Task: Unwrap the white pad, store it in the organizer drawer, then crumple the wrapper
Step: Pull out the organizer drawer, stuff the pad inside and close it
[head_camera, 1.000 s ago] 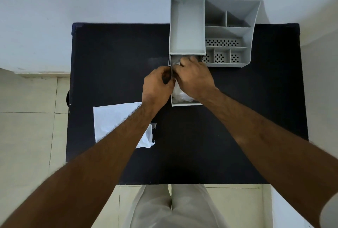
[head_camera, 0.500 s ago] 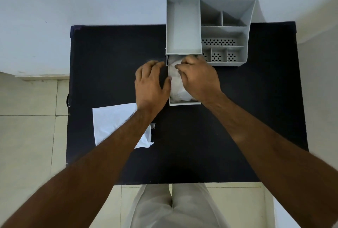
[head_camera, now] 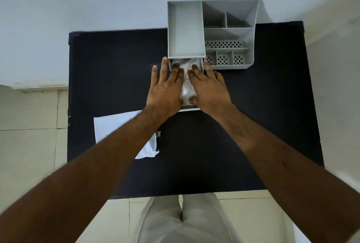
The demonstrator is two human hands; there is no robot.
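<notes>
Both my hands now lie flat with fingers spread over the pulled-out drawer (head_camera: 190, 108) of the grey organizer (head_camera: 229, 34), which stands at the far edge of the desk (head_camera: 116, 63), right of centre. A second ago the same hands were bunched over the drawer, fingers curled in as they worked the contents; half a second ago my left hand had begun to flatten. The change is from tucking to pressing.

My left hand (head_camera: 165, 88) is open, palm down; its inner fingers rest on the white pad (head_camera: 186, 88) while the outer two overhang the drawer's left wall onto the desk. My right hand (head_camera: 209, 88) is open too, fingers on the pad, thumb at its near end. Neither hand grips anything.

The white pad sits inside the drawer, showing only in the gap between my hands. Whether it lies fully below the rim I cannot tell.

The wrapper (head_camera: 115, 125) lies flat and uncrumpled near the desk's near-left area, partly hidden under my left forearm.

Judgement: unwrapping is done, storage is nearly done. Remaining: close the drawer, if it needs closing, then crumple the wrapper.
</notes>
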